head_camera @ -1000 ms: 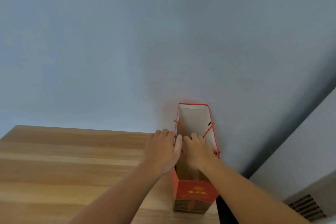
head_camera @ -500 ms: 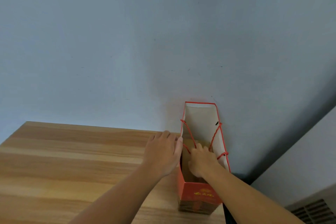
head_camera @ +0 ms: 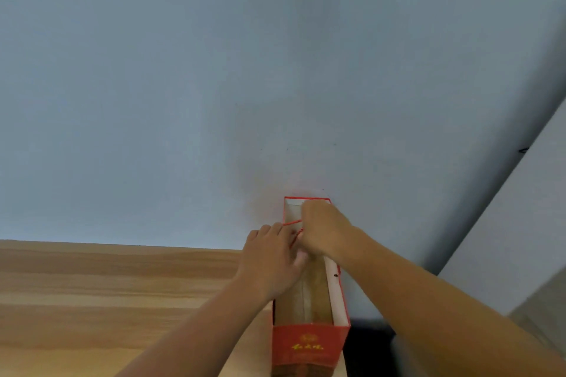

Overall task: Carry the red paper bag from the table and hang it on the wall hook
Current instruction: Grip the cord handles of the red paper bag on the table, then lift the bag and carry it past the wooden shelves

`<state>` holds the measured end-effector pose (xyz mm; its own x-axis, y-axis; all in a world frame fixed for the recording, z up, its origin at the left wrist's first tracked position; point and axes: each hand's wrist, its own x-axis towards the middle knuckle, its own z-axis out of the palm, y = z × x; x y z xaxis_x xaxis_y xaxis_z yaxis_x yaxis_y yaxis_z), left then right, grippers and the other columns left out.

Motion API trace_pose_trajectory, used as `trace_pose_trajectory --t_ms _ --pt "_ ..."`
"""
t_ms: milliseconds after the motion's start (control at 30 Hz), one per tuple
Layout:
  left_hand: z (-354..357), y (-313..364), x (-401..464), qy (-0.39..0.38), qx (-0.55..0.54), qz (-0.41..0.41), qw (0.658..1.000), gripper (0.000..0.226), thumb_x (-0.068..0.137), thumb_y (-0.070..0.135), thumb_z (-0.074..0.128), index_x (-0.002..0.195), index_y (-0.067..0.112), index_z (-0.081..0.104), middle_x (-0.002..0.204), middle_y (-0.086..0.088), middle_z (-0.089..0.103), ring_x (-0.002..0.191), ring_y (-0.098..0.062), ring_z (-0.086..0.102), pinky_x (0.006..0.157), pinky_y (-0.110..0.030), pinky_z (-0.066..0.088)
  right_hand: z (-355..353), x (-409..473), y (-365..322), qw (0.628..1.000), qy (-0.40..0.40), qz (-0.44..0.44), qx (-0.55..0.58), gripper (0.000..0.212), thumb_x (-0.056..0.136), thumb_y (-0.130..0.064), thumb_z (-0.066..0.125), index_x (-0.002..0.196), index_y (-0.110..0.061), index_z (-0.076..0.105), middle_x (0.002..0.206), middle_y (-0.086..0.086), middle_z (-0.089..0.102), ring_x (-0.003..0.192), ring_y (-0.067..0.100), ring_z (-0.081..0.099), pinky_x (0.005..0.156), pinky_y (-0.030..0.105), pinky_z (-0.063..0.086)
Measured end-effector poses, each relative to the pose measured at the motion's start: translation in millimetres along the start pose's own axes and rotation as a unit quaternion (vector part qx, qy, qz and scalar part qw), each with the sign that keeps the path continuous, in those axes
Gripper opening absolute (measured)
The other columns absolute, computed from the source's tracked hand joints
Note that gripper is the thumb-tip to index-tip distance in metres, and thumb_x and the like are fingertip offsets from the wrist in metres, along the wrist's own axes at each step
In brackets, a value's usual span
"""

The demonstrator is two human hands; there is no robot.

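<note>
The red paper bag (head_camera: 309,343) stands upright at the right end of the wooden tabletop (head_camera: 107,291), its far end close against the pale blue-grey wall (head_camera: 214,70). Its mouth is open to the camera, showing a white lining on the right inner wall and a brownish inner surface lower down; whether anything lies inside cannot be told, since the hands cover much of the opening. The near red face carries small yellow printed characters, too blurred to read. The left hand (head_camera: 272,257) rests palm down on the bag's left rim, its fingers (head_camera: 263,231) laid loosely side by side and pointing toward the wall, the thumb side against the opening. The right hand (head_camera: 324,229) sits over the far half of the mouth, its fingers curled in and closed into a loose fist around the thin red cord handles (head_camera: 291,221), a stretch of which runs taut from the left rim to that fist. How much cord the fist encloses is hidden. A small dark hole marks the white inner wall just in front of the right wrist. To the right of the bag a second lighter wall surface (head_camera: 520,239) meets the first at a slanting shadowed edge, and dark floor shows below the tabletop's end.
</note>
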<state>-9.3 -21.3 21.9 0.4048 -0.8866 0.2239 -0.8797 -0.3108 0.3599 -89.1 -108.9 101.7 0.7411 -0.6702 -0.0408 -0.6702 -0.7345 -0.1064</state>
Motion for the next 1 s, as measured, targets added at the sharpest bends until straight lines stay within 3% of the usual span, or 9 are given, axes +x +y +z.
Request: trace_pose_trajectory --t_ms 33,133,267,333,500,633,700,867,1000 --pt "-1.9 3.5 0.3 -0.009 -0.001 0.000 1.000 0.053 0.093 0.062 0.037 0.131 0.029 0.054 0.124 0.007 0.066 0.115 -0.018 0.056 0.103 -0.037 0.040 -5.9 1.3 -0.8 1.000 -0.003 0.009 0.014 0.004 0.091 -0.006 0.059 0.089 -0.006 0.063 0.100 0.013 0.071 0.099 0.033 0.068 0.077 0.036 0.051" --pt "-6.6 16.3 -0.1 -0.015 -0.030 -0.028 0.999 0.072 0.081 0.080 0.037 0.129 0.029 0.055 0.125 0.009 0.065 0.116 -0.017 0.058 0.105 -0.038 0.041 -10.9 6.8 -3.3 0.996 0.007 0.050 0.077 0.033 0.086 -0.006 0.065 0.066 -0.015 0.041 0.093 0.015 0.069 0.081 0.030 0.062 0.067 0.031 0.045" --pt "-11.5 34.7 1.5 0.006 -0.094 -0.097 0.991 0.063 0.073 0.075 0.051 0.110 0.025 0.059 0.106 0.009 0.068 0.101 -0.018 0.064 0.098 -0.041 0.045 -13.4 8.2 -6.3 0.983 -0.011 0.082 0.164 0.011 0.082 0.000 0.068 0.089 0.000 0.059 0.096 0.016 0.070 0.091 0.033 0.071 0.069 0.034 0.055" --pt "-10.5 38.5 3.0 0.054 -0.083 -0.105 0.990 0.046 0.078 0.065 0.057 0.099 0.025 0.059 0.096 0.010 0.068 0.093 -0.018 0.066 0.092 -0.038 0.045 -17.3 8.5 -4.6 0.974 -0.015 0.091 0.205 0.018 0.077 0.002 0.072 0.095 0.003 0.071 0.092 0.018 0.075 0.086 0.033 0.076 0.076 0.040 0.065" --pt "-17.5 37.5 1.4 0.097 -0.051 -0.089 0.990 0.020 0.085 0.042 0.059 0.090 0.024 0.065 0.089 0.006 0.073 0.089 -0.019 0.066 0.091 -0.033 0.042 -27.1 -1.9 3.5 0.968 -0.010 0.074 0.240 0.016 0.074 -0.004 0.074 0.087 0.002 0.079 0.087 0.018 0.080 0.085 0.028 0.078 0.079 0.041 0.066" --pt "-37.2 23.6 -2.2 0.097 0.004 -0.031 0.995 0.022 0.087 0.032 0.057 0.085 0.020 0.076 0.080 -0.002 0.078 0.079 -0.023 0.070 0.087 -0.038 0.050 -32.1 -17.0 14.2 0.974 -0.059 0.036 0.215 0.017 0.083 -0.011 0.071 0.095 -0.002 0.078 0.085 0.011 0.074 0.067 0.022 0.064 0.054 0.029 0.050" --pt "-52.3 18.1 -3.6 0.099 -0.004 -0.014 0.995 0.022 0.089 0.029 0.059 0.094 0.024 0.080 0.085 0.002 0.081 0.081 -0.019 0.071 0.088 -0.036 0.052 -27.0 -20.9 17.0 0.981 -0.082 0.010 0.177 0.011 0.086 -0.009 0.069 0.093 -0.003 0.075 0.078 0.009 0.068 0.060 0.019 0.060 0.052 0.025 0.046" --pt "-85.1 10.8 -16.9 0.148 0.007 -0.010 0.989 0.020 0.091 0.031 0.062 0.100 0.028 0.080 0.090 0.008 0.081 0.084 -0.015 0.072 0.089 -0.036 0.054 -12.5 -23.1 -0.1 0.992 0.080 -0.044 0.082 0.013 0.099 -0.017 0.059 0.101 -0.008 0.068 0.101 0.015 0.070 0.092 0.034 0.068 0.079 0.042 0.057" --pt "-104.9 -0.3 -32.4 0.179 0.013 -0.051 0.982 0.020 0.092 0.031 0.063 0.104 0.028 0.078 0.094 0.010 0.081 0.090 -0.014 0.072 0.093 -0.038 0.054 -15.3 -29.2 -12.1 0.987 0.126 -0.098 0.007 0.014 0.104 -0.018 0.050 0.106 -0.009 0.060 0.113 0.014 0.058 0.099 0.035 0.062 0.077 0.044 0.051"
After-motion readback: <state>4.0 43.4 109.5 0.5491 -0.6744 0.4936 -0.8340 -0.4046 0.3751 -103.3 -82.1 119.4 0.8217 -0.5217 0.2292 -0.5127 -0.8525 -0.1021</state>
